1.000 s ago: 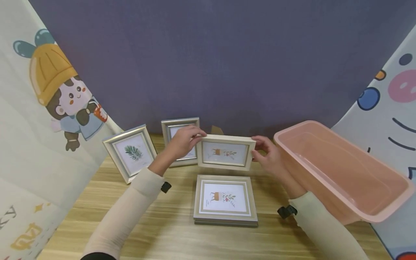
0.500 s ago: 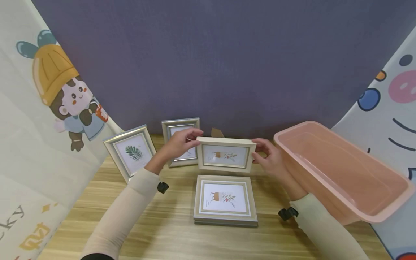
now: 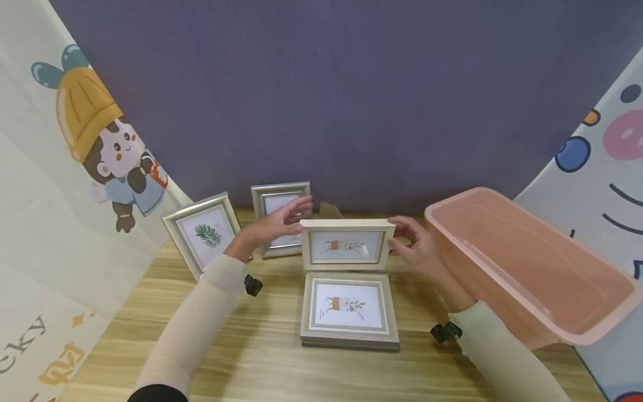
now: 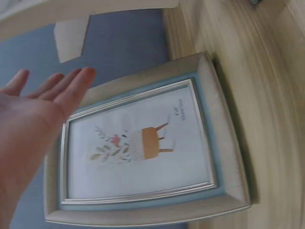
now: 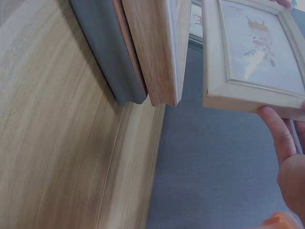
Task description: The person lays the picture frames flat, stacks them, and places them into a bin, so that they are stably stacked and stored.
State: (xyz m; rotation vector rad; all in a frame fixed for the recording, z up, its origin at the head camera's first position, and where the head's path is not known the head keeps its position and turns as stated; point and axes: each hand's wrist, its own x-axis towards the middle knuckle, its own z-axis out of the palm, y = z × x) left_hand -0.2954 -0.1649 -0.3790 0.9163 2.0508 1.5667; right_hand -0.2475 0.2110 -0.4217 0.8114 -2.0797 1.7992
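A cream picture frame [image 3: 346,244] with a plant-pot print stands on its long side, top leaning toward me. My right hand [image 3: 414,243] pinches its right end between thumb and fingers. At the opposite end is my left hand [image 3: 276,223], its thumb tip right at the top corner and its fingers straight. The left wrist view shows that left hand [image 4: 28,124] with fingers extended. Just in front of the held frame lies a stack of frames, the top picture frame [image 3: 349,307] bearing the same print; its lower layers [image 5: 112,52] show edge-on in the right wrist view.
A silver picture frame [image 3: 203,237] with a leaf print stands at the left. Another silver frame [image 3: 256,198] stands behind my left hand, partly covered. At the right is a pink plastic bin [image 3: 502,268]. The wooden table [image 3: 251,357] meets a dark blue backdrop [image 3: 346,100].
My left fingers have left the frame's top edge, straightened and drawn back leftward. The held frame has come slightly nearer me and tipped forward. My right hand keeps its grip.
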